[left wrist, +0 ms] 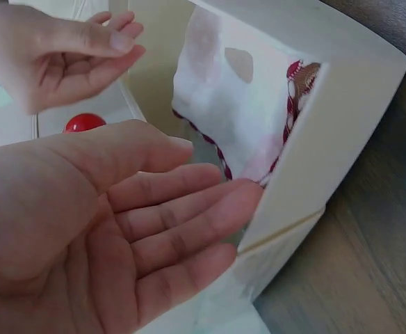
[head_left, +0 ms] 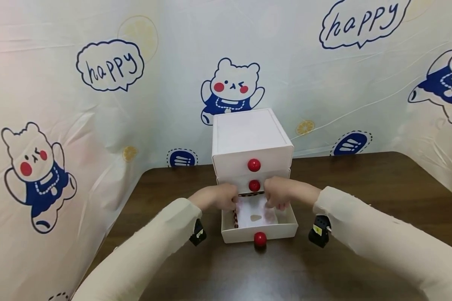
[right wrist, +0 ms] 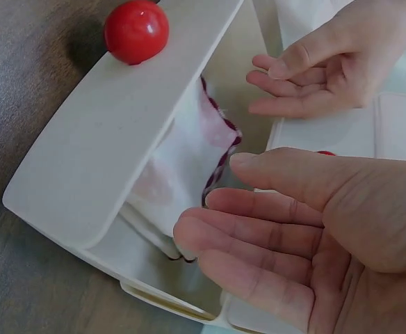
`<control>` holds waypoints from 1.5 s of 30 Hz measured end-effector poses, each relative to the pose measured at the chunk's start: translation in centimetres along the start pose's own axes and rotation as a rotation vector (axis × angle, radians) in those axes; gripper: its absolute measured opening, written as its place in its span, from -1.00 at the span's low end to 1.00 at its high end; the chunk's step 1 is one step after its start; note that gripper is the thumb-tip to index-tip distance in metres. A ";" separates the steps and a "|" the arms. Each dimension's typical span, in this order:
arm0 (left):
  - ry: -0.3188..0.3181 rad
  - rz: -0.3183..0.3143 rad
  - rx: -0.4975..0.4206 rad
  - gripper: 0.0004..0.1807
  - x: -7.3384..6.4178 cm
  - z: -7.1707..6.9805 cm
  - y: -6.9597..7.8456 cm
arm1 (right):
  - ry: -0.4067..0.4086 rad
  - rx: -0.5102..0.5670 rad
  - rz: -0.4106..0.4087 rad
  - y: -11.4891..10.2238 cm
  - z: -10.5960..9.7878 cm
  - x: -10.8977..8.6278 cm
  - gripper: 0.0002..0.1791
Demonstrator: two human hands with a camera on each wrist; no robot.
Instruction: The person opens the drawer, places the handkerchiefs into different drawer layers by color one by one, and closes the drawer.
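A white cloth (head_left: 248, 209) with pinkish patches and a dark red-and-white edging lies inside the pulled-out bottom drawer (head_left: 239, 235) of a white box. My left hand (head_left: 226, 196) is over the drawer's left side, its fingers loosely extended, with fingertips right at the drawer wall and the cloth's edge in the left wrist view. Over the right side is my right hand (head_left: 278, 191), palm turned inward and fingers slightly bent. In the right wrist view its fingertips overlap the cloth (right wrist: 182, 156). Nothing shows in either palm.
Above the open drawer, the white drawer box (head_left: 252, 133) has two closed drawers with red ball knobs (head_left: 254, 165). A third red knob (head_left: 260, 239) is on the open drawer's front. Everything stands on a dark wooden table (head_left: 342, 175) before a printed curtain (head_left: 165, 83).
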State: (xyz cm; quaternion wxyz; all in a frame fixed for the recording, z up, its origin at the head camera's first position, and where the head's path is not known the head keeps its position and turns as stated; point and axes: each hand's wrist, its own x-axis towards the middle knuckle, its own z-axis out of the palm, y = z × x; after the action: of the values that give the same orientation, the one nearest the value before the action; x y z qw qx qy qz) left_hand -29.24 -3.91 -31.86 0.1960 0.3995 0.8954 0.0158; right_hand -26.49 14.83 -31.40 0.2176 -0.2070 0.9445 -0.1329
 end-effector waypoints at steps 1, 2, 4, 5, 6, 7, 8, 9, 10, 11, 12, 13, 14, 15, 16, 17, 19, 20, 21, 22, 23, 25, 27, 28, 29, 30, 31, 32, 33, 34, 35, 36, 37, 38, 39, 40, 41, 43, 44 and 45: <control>0.024 0.016 -0.005 -0.57 -0.2 0.0 -0.1 | -0.001 0.002 -0.007 -0.1 -0.1 -0.2 -0.72; 0.048 0.027 -0.017 -0.62 -0.4 0.0 -0.3 | 0.000 0.007 -0.008 -0.2 -0.2 -0.4 -0.74; 0.096 0.036 -0.042 -0.76 -0.7 0.1 -0.5 | 0.006 0.014 -0.019 -0.3 -0.4 -0.9 -0.76; 0.116 0.030 -0.062 -0.82 -0.9 0.1 -0.6 | 0.010 0.019 -0.024 -0.3 -0.5 -1.1 -0.77; 0.134 0.022 -0.079 -0.86 -1.1 0.1 -0.6 | 0.014 0.025 -0.029 -0.3 -0.5 -1.3 -0.78; 0.153 0.012 -0.098 -0.88 -1.2 0.1 -0.7 | 0.018 0.032 -0.036 -0.3 -0.6 -1.5 -0.79; 0.169 0.004 -0.115 -0.88 -1.3 0.1 -0.8 | 0.024 0.039 -0.042 -0.3 -0.6 -1.8 -0.79; 0.184 -0.004 -0.134 -0.87 -1.5 0.1 -0.9 | 0.029 0.043 -0.056 -0.3 -0.6 -1.9 -0.79; 0.196 -0.011 -0.145 -0.87 -1.6 0.1 -1.0 | 0.032 0.052 -0.061 -0.3 -0.7 -2.1 -0.78; 0.213 -0.012 -0.154 -0.88 -1.6 0.1 -1.1 | 0.037 0.053 -0.077 -0.2 -0.7 -2.3 -0.77; 0.232 -0.011 -0.160 -0.88 -1.7 0.1 -1.2 | 0.040 0.056 -0.084 -0.2 -0.7 -2.5 -0.77; 0.248 -0.013 -0.168 -0.89 -1.9 0.1 -1.3 | 0.043 0.059 -0.092 -0.2 -0.7 -2.7 -0.76; 0.263 -0.016 -0.175 -0.89 -2.0 0.1 -1.4 | 0.048 0.060 -0.097 -0.2 -0.8 -2.9 -0.76; 0.276 -0.019 -0.187 -0.89 -2.1 0.1 -1.5 | 0.051 0.063 -0.101 -0.2 -0.8 -3.1 -0.76; 0.288 -0.024 -0.192 -0.90 -2.3 0.0 -1.6 | 0.054 0.067 -0.101 -0.2 -0.8 -3.3 -0.76; 0.297 -0.029 -0.204 -0.90 -2.5 0.0 -1.7 | 0.058 0.070 -0.104 -0.2 -0.8 -3.5 -0.76; 0.311 -0.044 -0.228 -0.91 -3.0 -0.1 -1.9 | 0.060 0.080 -0.103 -0.3 -0.8 -3.8 -0.77; 0.319 -0.045 -0.241 -0.92 -3.2 -0.1 -2.0 | 0.060 0.083 -0.108 -0.3 -0.8 -4.0 -0.77; 0.328 -0.044 -0.249 -0.93 -3.4 -0.1 -2.1 | 0.060 0.088 -0.113 -0.3 -0.7 -4.2 -0.78; 0.339 -0.040 -0.252 -0.93 -3.6 -0.1 -2.2 | 0.060 0.091 -0.118 -0.4 -0.7 -4.4 -0.78; 0.349 -0.035 -0.256 -0.93 -3.8 -0.1 -2.3 | 0.059 0.095 -0.124 -0.4 -0.7 -4.6 -0.78; 0.369 -0.024 -0.258 -0.92 -4.1 -0.1 -2.6 | 0.057 0.098 -0.138 -0.4 -0.6 -4.9 -0.78; 0.388 -0.022 -0.264 -0.91 -4.5 0.0 -2.9 | 0.058 0.102 -0.148 -0.5 -0.4 -5.1 -0.79; 0.398 -0.023 -0.268 -0.91 -4.6 0.0 -3.1 | 0.058 0.105 -0.153 -0.5 -0.3 -5.2 -0.80; 0.409 -0.032 -0.276 -0.91 -4.7 0.0 -3.2 | 0.057 0.110 -0.156 -0.6 -0.2 -5.2 -0.80; 0.422 -0.043 -0.285 -0.90 -4.9 0.1 -3.3 | 0.056 0.112 -0.159 -0.6 -0.1 -5.3 -0.80; 0.436 -0.058 -0.295 -0.90 -4.9 0.2 -3.4 | 0.054 0.116 -0.160 -0.5 0.1 -5.3 -0.80; 0.450 -0.071 -0.304 -0.90 -5.0 0.3 -3.5 | 0.051 0.122 -0.159 -0.5 0.3 -5.3 -0.81; 0.465 -0.084 -0.311 -0.89 -5.0 0.4 -3.6 | 0.047 0.126 -0.158 -0.4 0.4 -5.3 -0.81; 0.483 -0.100 -0.313 -0.89 -4.9 0.5 -3.7 | 0.045 0.130 -0.159 -0.4 0.6 -5.3 -0.81; 0.502 -0.115 -0.316 -0.89 -4.9 0.6 -3.8 | 0.042 0.132 -0.159 -0.3 0.8 -5.3 -0.81; 0.519 -0.127 -0.318 -0.90 -4.8 0.6 -3.9 | 0.042 0.133 -0.161 -0.3 0.9 -5.4 -0.81; 0.539 -0.137 -0.316 -0.91 -4.8 0.7 -4.0 | 0.042 0.135 -0.161 -0.3 1.1 -5.4 -0.81; 0.558 -0.145 -0.314 -0.91 -4.7 0.6 -4.1 | 0.041 0.140 -0.162 -0.3 1.2 -5.5 -0.81; 0.577 -0.152 -0.315 -0.92 -4.7 0.6 -4.2 | 0.042 0.145 -0.163 -0.3 1.3 -5.5 -0.81; 0.593 -0.158 -0.318 -0.92 -4.7 0.6 -4.3 | 0.042 0.151 -0.163 -0.4 1.4 -5.6 -0.82; 0.605 -0.163 -0.323 -0.92 -4.7 0.5 -4.4 | 0.040 0.156 -0.164 -0.4 1.5 -5.6 -0.82; 0.621 -0.163 -0.332 -0.90 -4.7 0.5 -4.5 | 0.036 0.172 -0.160 -0.4 1.7 -5.7 -0.82; 0.627 -0.162 -0.335 -0.89 -4.7 0.4 -4.5 | 0.033 0.180 -0.155 -0.4 1.8 -5.7 -0.82; 0.632 -0.158 -0.338 -0.89 -4.7 0.4 -4.6 | 0.030 0.188 -0.153 -0.4 1.9 -5.8 -0.82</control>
State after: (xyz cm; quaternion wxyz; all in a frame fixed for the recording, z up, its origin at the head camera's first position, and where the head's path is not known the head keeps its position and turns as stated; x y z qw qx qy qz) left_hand -29.52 -10.45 -31.48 -0.0263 0.2663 0.9247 0.2708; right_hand -20.76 16.77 -30.86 0.2111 -0.2549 0.9126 -0.2401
